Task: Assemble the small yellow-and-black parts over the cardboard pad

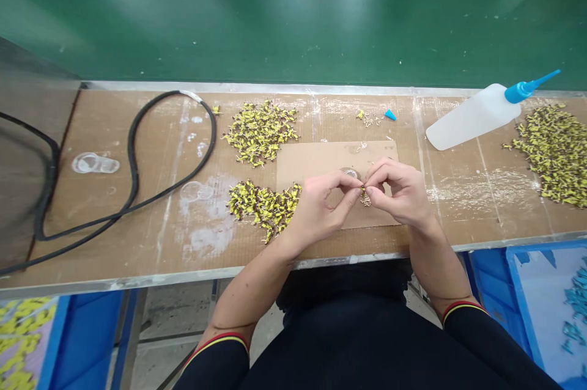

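Both hands are up close together over a cardboard sheet (321, 164): the left hand (316, 209) and right hand (398, 191) are each pinched nearly closed on one tiny yellow-and-dark part (363, 190), fingertips meeting right at it. It's too small to tell what exactly they're doing to it. Just under the fingers sits a little scatter of tiny pale bits (365, 200), and right behind the fingertips there's a small clear disc (351, 173).

Progress-wise, hard to call. There's a near pile (261, 205) touching the left hand's outer side, a far pile (259, 131) beyond that, and a big right pile (554, 154) well off past the right hand. Can't tell which are finished and which are waiting, but going by the amounts I'd guess there's plenty left.

A squeeze bottle (477, 115) with a blue nozzle lies on its side beyond the right hand, and a black cable (132, 164) loops well out to the left.
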`<state>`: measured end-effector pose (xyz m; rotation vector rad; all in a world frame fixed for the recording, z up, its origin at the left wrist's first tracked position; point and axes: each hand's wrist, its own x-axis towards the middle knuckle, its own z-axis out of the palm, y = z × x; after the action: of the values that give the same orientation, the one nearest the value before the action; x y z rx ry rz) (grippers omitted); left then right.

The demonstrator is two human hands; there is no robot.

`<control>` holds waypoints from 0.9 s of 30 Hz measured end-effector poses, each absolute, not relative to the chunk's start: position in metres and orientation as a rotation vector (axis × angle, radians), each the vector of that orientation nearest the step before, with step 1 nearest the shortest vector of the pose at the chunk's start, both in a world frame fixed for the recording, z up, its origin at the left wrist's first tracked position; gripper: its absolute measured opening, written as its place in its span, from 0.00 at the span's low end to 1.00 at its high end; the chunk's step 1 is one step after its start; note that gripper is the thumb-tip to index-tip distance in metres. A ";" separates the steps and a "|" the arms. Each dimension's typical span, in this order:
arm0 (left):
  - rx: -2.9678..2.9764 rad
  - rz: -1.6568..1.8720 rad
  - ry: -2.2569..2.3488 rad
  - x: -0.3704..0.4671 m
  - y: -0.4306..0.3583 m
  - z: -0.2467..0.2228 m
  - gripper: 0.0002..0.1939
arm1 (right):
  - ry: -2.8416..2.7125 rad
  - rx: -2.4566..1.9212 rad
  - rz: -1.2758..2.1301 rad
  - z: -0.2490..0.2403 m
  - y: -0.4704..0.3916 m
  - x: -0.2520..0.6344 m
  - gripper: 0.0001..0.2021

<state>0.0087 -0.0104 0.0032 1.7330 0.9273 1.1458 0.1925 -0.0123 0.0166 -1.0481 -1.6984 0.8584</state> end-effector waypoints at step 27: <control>1.800 1.288 0.955 0.013 -0.012 0.005 0.02 | -1.431 -1.011 1.276 0.012 -0.010 0.195 0.09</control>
<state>0.0126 -0.0119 0.0045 1.8004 0.9547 1.2877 0.1955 -0.0100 0.0122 -1.0114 -1.4305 1.2759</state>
